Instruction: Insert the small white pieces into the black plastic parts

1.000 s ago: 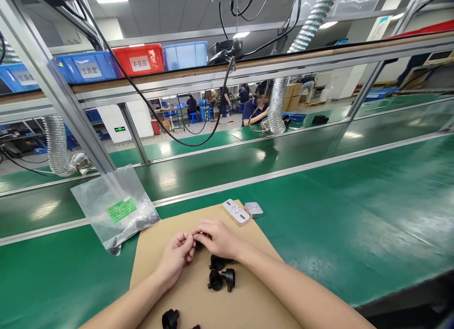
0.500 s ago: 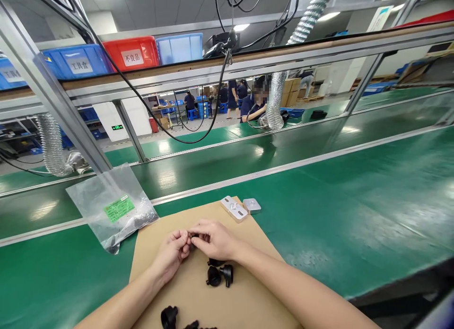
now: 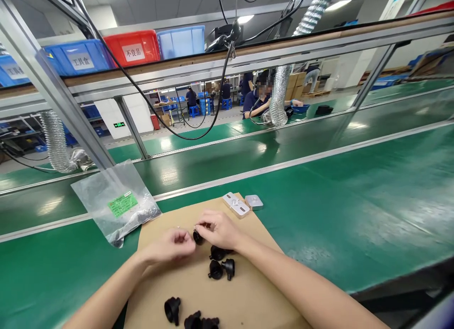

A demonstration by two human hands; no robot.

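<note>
My right hand (image 3: 220, 230), above the brown cardboard sheet (image 3: 244, 291), pinches a black cup-shaped plastic part (image 3: 198, 237) between thumb and fingers. To its left, apart from that part, is my left hand (image 3: 175, 243), slightly blurred. Its fingers are curled closed, and whatever they may hold is hidden. Just below the right hand lie a few similar black parts (image 3: 215, 269), each with a short stub. More of them, such as a black part (image 3: 172, 310), sit at the near edge of the view.
A clear plastic bag (image 3: 95, 192) with a green label lies at left on the green bench (image 3: 319, 215). Two silvery metal blocks (image 3: 236, 205) are at the cardboard's far edge. A metal frame post (image 3: 60, 78) rises at left, and a black cable (image 3: 166, 125) hangs ahead. A co-worker sits across.
My hands have separated: the left has drawn back leftward from the black part, while the right keeps hold of it. The camera view has shifted slightly.
</note>
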